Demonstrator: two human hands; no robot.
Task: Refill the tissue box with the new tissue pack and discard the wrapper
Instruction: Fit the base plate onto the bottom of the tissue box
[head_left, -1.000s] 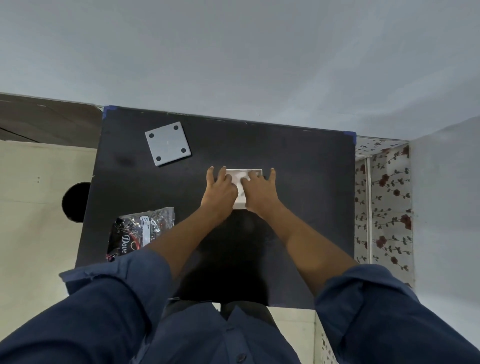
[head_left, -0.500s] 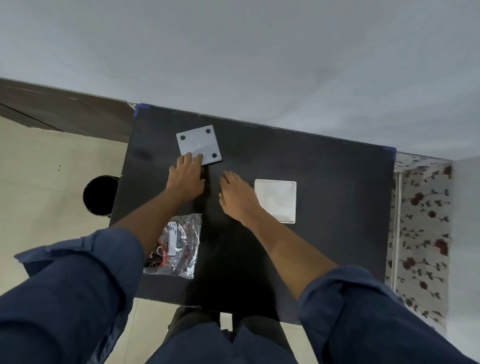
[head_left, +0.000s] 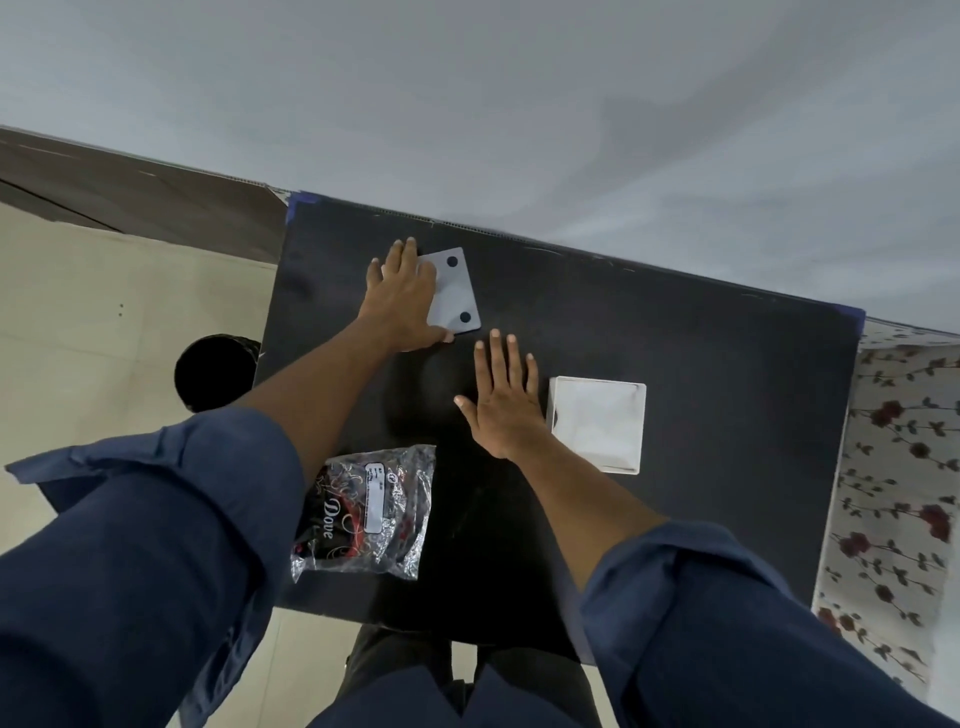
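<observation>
black table (head_left: 701, 364) against a pale wall, seen from above through a wide-angle head camera. near the front left edge, a crinkled clear plastic wrapper (head_left: 366, 512) printed in black, red and white, lying flat on the table; "dove" readable in white script on its left part, plus a white label panel with small dark print too fine to read. partly tucked under the left sleeve (head_left: 150, 545), so its left margin hidden.

at the back left of the table, a flat grey square lid (head_left: 454, 293) with two dark round dots visible along its right side; left half covered by the left hand (head_left: 402, 301), any further dots hidden. left hand laid flat on the lid, fingers spread toward the wall, thumb at the lid's near corner; not closed around anything, whether lifting or only pressing cannot tell.

right hand (head_left: 501, 402) open, fingers straight and spread, palm down over bare table, holding nothing; contact with the surface cannot tell. just to its right, nearly touching the hand's edge, the white square tissue box (head_left: 597, 423), open top upward and filled with white tissue, sitting upright near the middle of the table, well apart from both lid and wrapper.

on the floor left of the table, a round black bin (head_left: 213, 371), its right side cut off by the table edge and the forearm, its inside too dark to make out. at the right, a floral cloth (head_left: 898, 493) with red roses, running out of view. dark blue sleeves rolled to the forearm filling the bottom corners.
</observation>
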